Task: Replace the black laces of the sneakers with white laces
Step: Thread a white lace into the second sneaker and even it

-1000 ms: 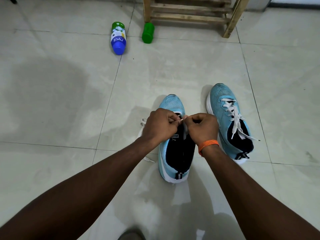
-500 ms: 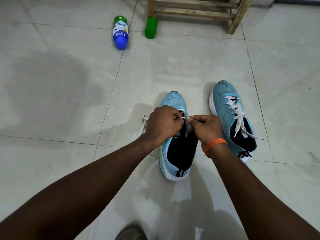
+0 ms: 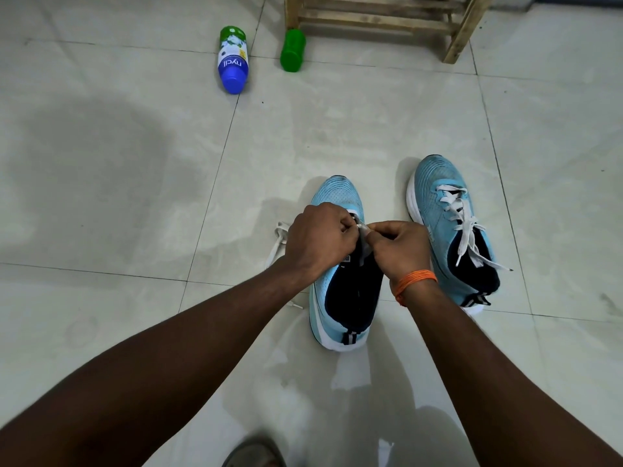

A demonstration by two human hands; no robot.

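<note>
Two light blue sneakers stand on the tiled floor. The left sneaker (image 3: 340,291) has a dark open mouth and my hands are over its eyelets. My left hand (image 3: 318,237) and my right hand (image 3: 399,246) both pinch a white lace (image 3: 363,228) between their fingertips at the shoe's throat. More of this lace trails onto the floor left of the shoe (image 3: 278,241). The right sneaker (image 3: 445,210) is threaded with a white lace (image 3: 463,227) whose loose ends hang over its opening. No black lace is visible.
A blue and green bottle (image 3: 232,60) lies on the floor at the back. A green cylinder (image 3: 293,50) lies beside a wooden rack (image 3: 381,18). A grey foot or sandal tip (image 3: 253,453) shows at the bottom edge.
Both hands have stayed at the left sneaker's throat, with small finger movements on the white lace. The camera view has shifted slightly; the shoes have not moved.
</note>
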